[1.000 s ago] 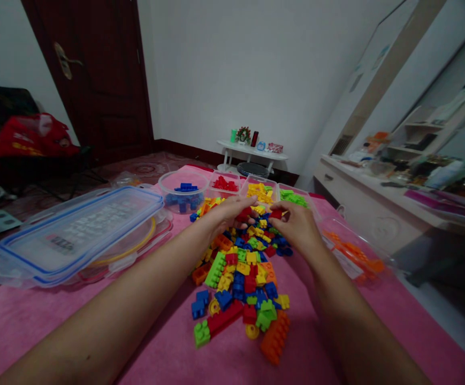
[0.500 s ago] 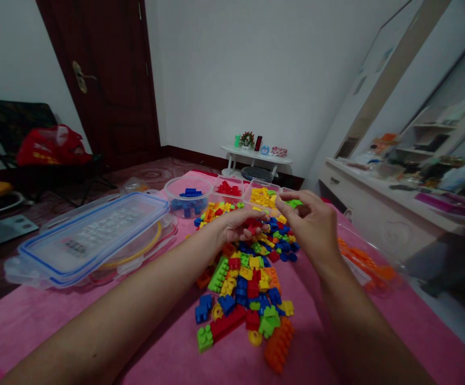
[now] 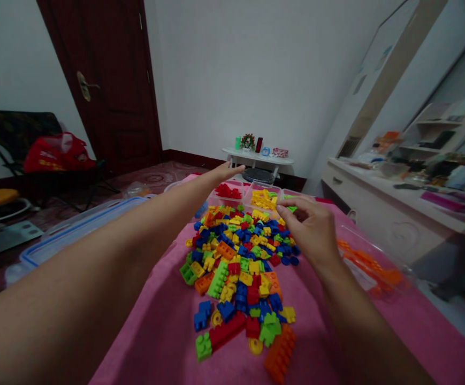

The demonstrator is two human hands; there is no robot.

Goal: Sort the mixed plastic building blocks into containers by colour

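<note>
My left hand is stretched far forward, above the back edge of the clear box of red bricks. Its fingers are mostly hidden behind the back of the hand, so what it holds, if anything, does not show. My right hand hovers over the right side of a heap of mixed toy building bricks. Its thumb and fingers are curled together, and whatever lies between them is hidden. Just beyond it stand a clear box of yellow bricks and a box of green bricks, partly covered by the hand.
A pink cloth covers the table. Lidded clear boxes lie at left, partly behind my left arm. A clear box with orange pieces is at right. Beyond the table stands a low white shelf; a white counter runs along the right.
My left hand, which held red pieces over the heap, has reached forward to the box of red bricks. The arm now covers the round tub of blue bricks. My right hand has barely moved.
</note>
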